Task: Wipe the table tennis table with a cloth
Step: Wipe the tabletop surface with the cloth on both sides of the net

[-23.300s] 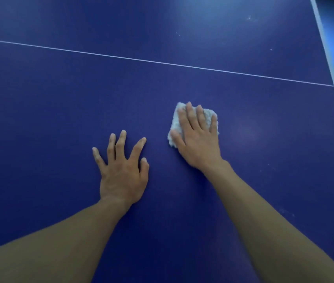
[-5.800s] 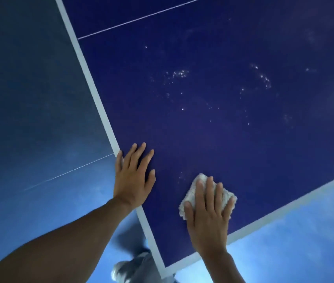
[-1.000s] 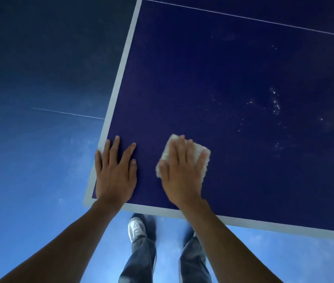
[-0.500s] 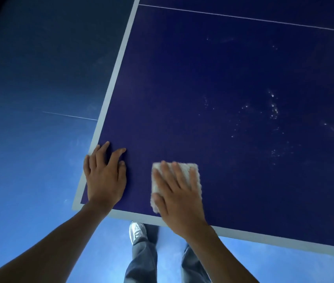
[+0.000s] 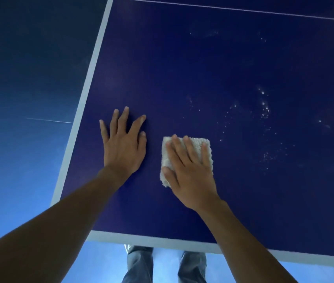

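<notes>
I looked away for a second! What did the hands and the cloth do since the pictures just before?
Both hands slid farther onto the table, away from its near edge. The left hand left the side line and spread its fingers. The right hand pushed the cloth toward the white specks. Unchanged: right hand flat on the cloth, left flat on the table, specks unwiped.

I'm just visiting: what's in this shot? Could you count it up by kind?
Hands: 2, left hand flat on the table, right hand pressing the cloth
Cloth: 1, white
Table: 1, blue
Legs: 2, in jeans, below the table's edge
Shoe: 1, partly hidden
Total: 7
</notes>
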